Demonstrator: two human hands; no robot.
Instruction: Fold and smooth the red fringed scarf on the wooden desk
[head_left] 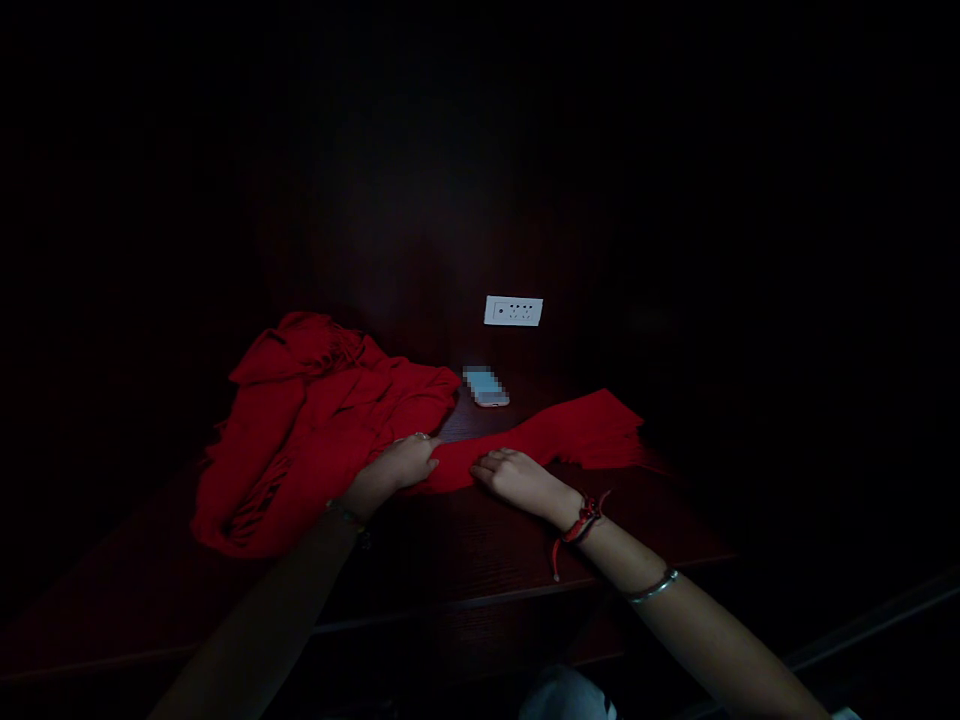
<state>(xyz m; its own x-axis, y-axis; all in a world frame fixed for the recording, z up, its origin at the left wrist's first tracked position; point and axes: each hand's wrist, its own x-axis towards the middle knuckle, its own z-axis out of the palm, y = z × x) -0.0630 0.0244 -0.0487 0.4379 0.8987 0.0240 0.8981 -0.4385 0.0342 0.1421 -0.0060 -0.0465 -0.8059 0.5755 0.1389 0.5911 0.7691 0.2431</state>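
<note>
A red fringed scarf (pixel 322 410) lies bunched in a heap on the left of the dark table. From the heap a narrow gathered strip runs right and fans out into a fringed end. My left hand (pixel 405 462), with a ring on one finger, is closed on the strip beside the heap. A short way to its right, my right hand (pixel 514 478) has its fingers curled together on the same strip. The fingertips of both hands are partly hidden. Whether the heap and the strip are one single piece cannot be made out.
Behind the strip a phone (pixel 487 388) with a lit, blurred screen lies on the table. A white socket panel (pixel 514 311) is set in the dark wall at the back. The table's front edge (pixel 517 597) runs below my hands. Deep shadow hides the sides.
</note>
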